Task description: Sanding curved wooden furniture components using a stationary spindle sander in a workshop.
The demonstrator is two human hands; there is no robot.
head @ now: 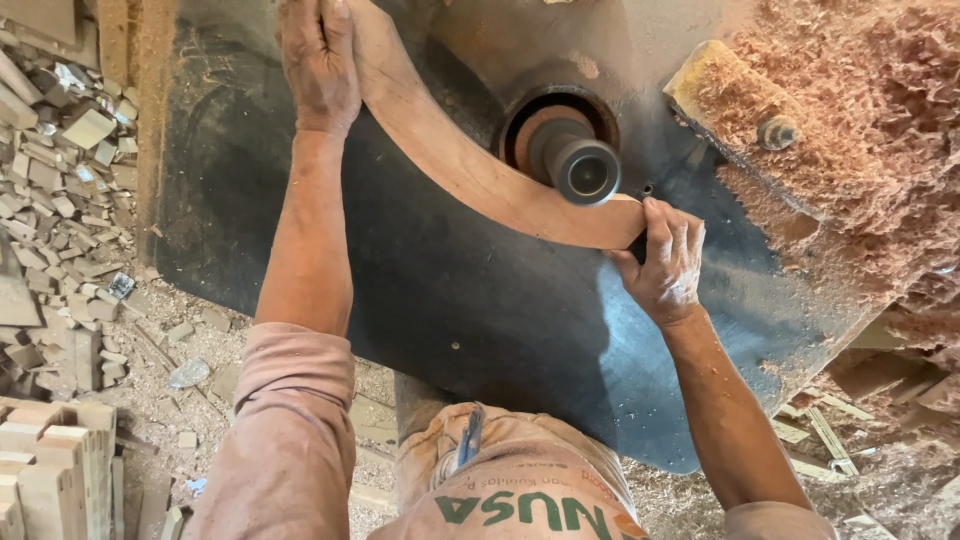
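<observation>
The fingers of the left hand [318, 62] are curled down over the far end of a curved wooden piece [470, 165], gripping it near the top edge of the view, with the back of the hand facing the camera. The fingers of the right hand [665, 258] are bent around the near, rounded end of the same piece, thumb side against the wood, clasping it firmly. The curved wooden piece lies flat on a dark metal machine table [440, 300], arching from one hand to the other, and its inner curve sits against an upright cylindrical spindle [580, 160] that rises from a round opening in the table. To the right of the spindle a thick heap of reddish wood shavings [860, 130] covers the table and a fence block with a bolt [778, 132]. Both forearms reach out from dusty pink sleeves. Left of the table, the floor is strewn with small wooden offcuts [70, 190], and stacked pale blocks [50, 460] stand at the lower left.
</observation>
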